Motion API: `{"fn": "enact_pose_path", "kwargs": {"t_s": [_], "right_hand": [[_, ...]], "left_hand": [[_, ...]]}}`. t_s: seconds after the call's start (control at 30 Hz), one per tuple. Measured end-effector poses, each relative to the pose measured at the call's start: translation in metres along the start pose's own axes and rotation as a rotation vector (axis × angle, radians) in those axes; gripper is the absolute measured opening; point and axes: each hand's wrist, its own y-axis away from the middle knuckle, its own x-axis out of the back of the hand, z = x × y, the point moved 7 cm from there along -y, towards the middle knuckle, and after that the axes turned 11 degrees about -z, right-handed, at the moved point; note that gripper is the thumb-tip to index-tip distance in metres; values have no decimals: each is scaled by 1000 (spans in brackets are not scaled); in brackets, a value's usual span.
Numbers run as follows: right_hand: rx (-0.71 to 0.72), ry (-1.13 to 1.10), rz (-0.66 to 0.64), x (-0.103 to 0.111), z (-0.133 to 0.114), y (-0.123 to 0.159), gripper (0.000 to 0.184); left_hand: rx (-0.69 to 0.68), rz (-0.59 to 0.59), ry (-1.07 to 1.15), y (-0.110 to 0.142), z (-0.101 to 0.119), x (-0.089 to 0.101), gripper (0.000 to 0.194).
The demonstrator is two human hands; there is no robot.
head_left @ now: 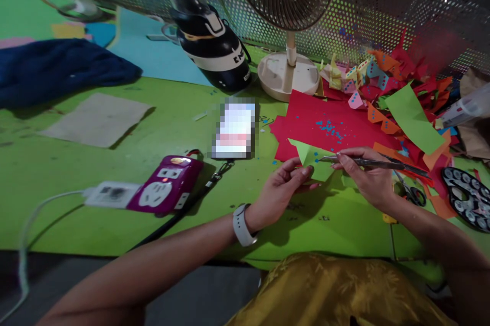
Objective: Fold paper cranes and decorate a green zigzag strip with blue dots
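My left hand [285, 188] pinches a folded piece of light green paper [325, 169] between thumb and fingers, low over the table. A few small blue dots show on the paper. In my right hand [363, 175] is a pair of metal tweezers [377, 163], its tips at a blue dot on the green paper. Just behind, a red sheet of paper [306, 117] carries a scatter of tiny blue paper bits [331, 131]. Whether the tweezer tips hold a dot is too small to tell.
A phone [235, 129], a purple power strip [168, 185] and a dark bottle [214, 45] stand left of my hands. Behind are a fan [289, 76] and heaped folded paper pieces [383, 73]. Scissors [413, 194] and a black palette [467, 196] lie at the right.
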Motion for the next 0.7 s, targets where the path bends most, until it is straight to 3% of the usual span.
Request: {"fn": "enact_pose_path", "kwargs": {"t_s": [0.43, 0.7], "right_hand": [[44, 16, 17, -1, -2, 2, 4], [59, 55, 18, 0, -5, 2, 11]], "left_hand": [[-9, -15, -17, 0, 0, 0, 42], [-8, -3, -18, -1, 0, 0, 46]]}}
